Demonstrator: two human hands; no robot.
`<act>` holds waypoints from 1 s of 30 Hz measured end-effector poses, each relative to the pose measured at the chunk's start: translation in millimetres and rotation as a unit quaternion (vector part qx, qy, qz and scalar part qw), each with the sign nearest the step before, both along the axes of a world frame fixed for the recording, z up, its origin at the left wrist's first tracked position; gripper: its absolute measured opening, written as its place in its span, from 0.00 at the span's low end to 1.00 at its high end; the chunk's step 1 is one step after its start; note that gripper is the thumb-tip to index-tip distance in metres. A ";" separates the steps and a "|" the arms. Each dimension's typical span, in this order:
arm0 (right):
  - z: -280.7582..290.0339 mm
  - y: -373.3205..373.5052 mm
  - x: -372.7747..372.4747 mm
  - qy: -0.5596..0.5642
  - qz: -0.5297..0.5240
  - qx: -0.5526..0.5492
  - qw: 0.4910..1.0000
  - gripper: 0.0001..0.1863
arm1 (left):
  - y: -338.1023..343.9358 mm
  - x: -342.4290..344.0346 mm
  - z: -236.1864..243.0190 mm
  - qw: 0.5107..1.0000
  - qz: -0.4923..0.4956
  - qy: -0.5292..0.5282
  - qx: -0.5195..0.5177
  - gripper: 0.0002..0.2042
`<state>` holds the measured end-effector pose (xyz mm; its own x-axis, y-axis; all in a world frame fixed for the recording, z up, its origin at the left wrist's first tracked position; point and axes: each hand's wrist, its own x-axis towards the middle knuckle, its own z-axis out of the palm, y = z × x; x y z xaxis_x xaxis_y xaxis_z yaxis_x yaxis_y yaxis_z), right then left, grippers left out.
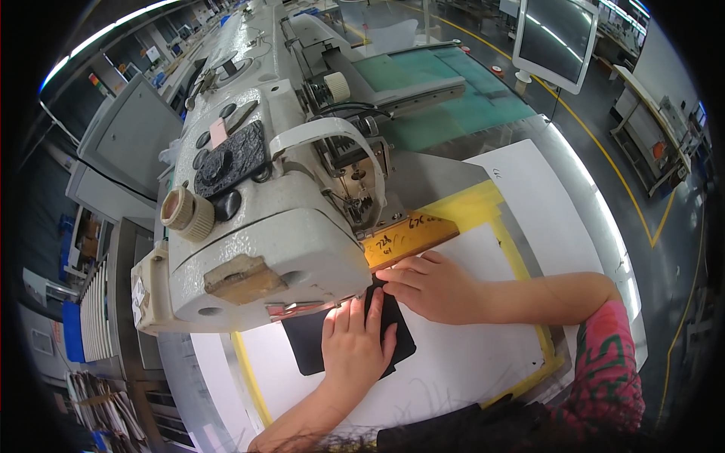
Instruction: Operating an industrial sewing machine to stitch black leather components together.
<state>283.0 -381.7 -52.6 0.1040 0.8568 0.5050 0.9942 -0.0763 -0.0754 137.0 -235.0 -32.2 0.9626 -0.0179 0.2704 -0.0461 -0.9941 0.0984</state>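
Observation:
My left hand (353,346) lies flat on a flat black piece (303,346) with rounded corners, its fingers stretched out and slightly apart. The fingertips reach the front edge of a large pale sewing machine's head (279,260). My right hand (438,291) comes in from the right, its fingers bent and close together at the black piece's upper right part. An orange plate (411,240) with handwriting is just beyond those fingers, below the needle area (366,200). The machine head hides part of the black piece, and I cannot make out its material.
White sheeting (468,362) framed by yellow tape (521,260) covers the work surface. Behind the machine is a green bed (453,98). A monitor (555,41) stands at the far right, a workbench (649,124) beyond it. Stacked papers (106,404) are at lower left.

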 end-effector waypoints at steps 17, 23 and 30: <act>5.8 -3.4 -7.3 0.005 0.002 -0.065 0.998 0.20 | 2.7 3.0 7.2 1.000 0.016 0.009 0.013 0.28; -1.7 1.8 6.2 0.059 0.021 0.000 0.998 0.14 | 30.6 2.6 13.8 0.980 -0.123 0.081 -0.137 0.30; 6.3 0.9 8.5 0.084 -0.024 0.036 0.996 0.09 | 15.3 -0.4 6.4 0.994 -0.071 0.065 -0.048 0.30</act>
